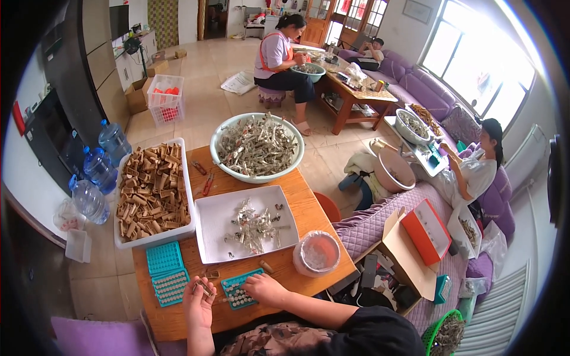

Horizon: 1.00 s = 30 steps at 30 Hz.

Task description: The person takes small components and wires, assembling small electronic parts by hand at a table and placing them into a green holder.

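My left hand is raised over the wooden table and pinches a small brown-and-metal piece between its fingers. My right hand rests on a teal grid tray that lies flat on the table and holds small pale parts. Two more teal grid trays lie to the left. Just beyond my hands stands a white square tray with a loose heap of small silvery metal parts.
A white bin of brown wooden pieces stands at the left, a pale green basin of metal parts at the far end, a clear tub at the right. Water bottles stand on the floor. Three people sit farther off by a purple sofa.
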Available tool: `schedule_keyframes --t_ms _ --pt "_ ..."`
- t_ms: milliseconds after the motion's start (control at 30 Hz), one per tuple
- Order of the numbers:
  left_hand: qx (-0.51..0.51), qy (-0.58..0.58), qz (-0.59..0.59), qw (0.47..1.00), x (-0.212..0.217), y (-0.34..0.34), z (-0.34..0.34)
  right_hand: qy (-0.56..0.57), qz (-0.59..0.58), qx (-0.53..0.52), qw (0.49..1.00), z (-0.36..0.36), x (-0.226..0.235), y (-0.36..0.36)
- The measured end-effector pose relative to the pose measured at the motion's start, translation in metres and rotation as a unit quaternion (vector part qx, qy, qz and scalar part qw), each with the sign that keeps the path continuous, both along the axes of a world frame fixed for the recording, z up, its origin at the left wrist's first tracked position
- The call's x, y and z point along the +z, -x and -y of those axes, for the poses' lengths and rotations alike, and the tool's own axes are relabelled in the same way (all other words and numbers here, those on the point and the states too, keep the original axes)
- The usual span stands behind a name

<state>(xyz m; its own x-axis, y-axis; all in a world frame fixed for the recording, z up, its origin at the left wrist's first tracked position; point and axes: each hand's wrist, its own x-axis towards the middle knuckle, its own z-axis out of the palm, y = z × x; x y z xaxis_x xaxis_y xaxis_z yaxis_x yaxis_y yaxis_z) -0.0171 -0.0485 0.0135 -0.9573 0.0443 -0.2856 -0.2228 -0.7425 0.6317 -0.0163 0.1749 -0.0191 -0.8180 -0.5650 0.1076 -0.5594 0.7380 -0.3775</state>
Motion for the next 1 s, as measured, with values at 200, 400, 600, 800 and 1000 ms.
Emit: schedule_keyframes --t_ms 200,400,600,800,1000 --pt "0.002 0.016 0.015 1.0 -0.005 0.003 -0.001 -0.046 -0.002 0.012 0.999 0.001 0.004 0.006" --pt "-0.009 0.001 0.007 1.0 0.003 0.002 -0.007 -0.039 -0.001 0.019 0.999 0.004 0.005 0.002" --pt "-0.018 0.01 0.03 0.999 0.002 0.001 -0.01 -0.052 -0.003 0.008 0.999 0.007 0.007 0.003" --pt "-0.026 0.01 0.014 1.0 0.0 0.001 -0.01 -0.031 0.003 0.028 0.999 -0.003 0.015 0.005" --pt "-0.027 0.013 0.026 0.999 0.0 0.001 -0.01 -0.04 0.011 0.034 0.999 -0.006 0.009 0.005"
